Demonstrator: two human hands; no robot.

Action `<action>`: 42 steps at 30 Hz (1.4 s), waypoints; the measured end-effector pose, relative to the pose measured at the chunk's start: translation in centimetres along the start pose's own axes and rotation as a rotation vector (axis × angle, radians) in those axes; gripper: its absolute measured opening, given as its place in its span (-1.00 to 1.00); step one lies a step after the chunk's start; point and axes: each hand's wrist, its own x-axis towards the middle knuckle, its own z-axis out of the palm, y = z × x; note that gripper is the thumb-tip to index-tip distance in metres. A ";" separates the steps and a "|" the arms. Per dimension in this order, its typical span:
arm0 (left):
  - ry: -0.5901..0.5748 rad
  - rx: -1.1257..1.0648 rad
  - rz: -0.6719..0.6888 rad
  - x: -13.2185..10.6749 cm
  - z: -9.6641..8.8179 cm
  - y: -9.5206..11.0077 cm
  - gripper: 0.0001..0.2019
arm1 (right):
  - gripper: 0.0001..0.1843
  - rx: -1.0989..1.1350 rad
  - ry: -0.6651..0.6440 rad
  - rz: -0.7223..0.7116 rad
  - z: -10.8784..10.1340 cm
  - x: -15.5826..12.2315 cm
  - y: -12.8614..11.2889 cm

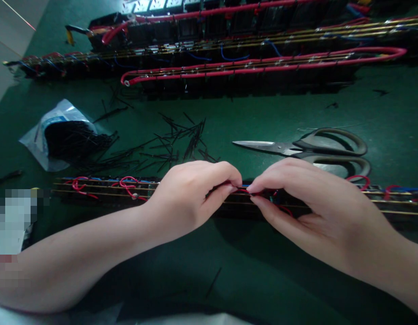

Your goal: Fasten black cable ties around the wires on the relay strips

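Note:
My left hand (197, 194) is closed, thumb and forefinger pinching a thin red wire (243, 190) above a long, narrow wired assembly (104, 185). At the other end of that short stretch of wire, the fingertips of my right hand (317, 205) are pinched together on it. A small dark bit shows by the right thumb tip, too small to name. Brass-coloured rods and looped red wires run along the assembly, whose middle is partly hidden by both hands.
Scissors (280, 148) with dark handles lie behind my right hand. An open plastic bag (43, 135) spills black cable ties (168, 144) across the green table (263, 271). Farther back stand more wired assemblies with thick red cable (263, 65). A blurred-out object (16, 221) sits at left.

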 end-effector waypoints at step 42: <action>0.008 0.033 0.119 -0.3 0.5 -0.3 -0.81 | -0.82 0.004 0.034 -0.017 0.1 -0.4 0.1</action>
